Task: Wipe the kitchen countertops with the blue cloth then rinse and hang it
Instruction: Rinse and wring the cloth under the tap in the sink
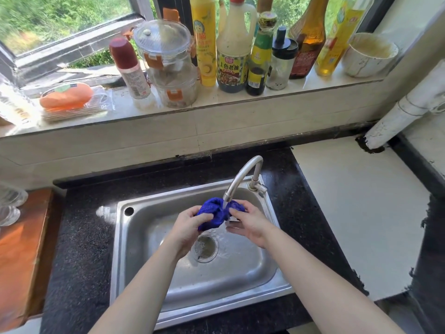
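- The blue cloth (218, 212) was held bunched above the sink (134, 261), directly under the spout of the faucet (243, 174), and water was seen running onto it.
- One end was gripped by the left hand (190, 227) and the other pinched by the right hand (249, 225); the hands were close together, joined only by the cloth.
- Rinsing was judged to be under way, so wiping of the dark countertop (79, 237) was presumed finished, though this could not be confirmed.
- Wringing, shutting off the water and hanging were judged to be left; no hook or rail was seen.
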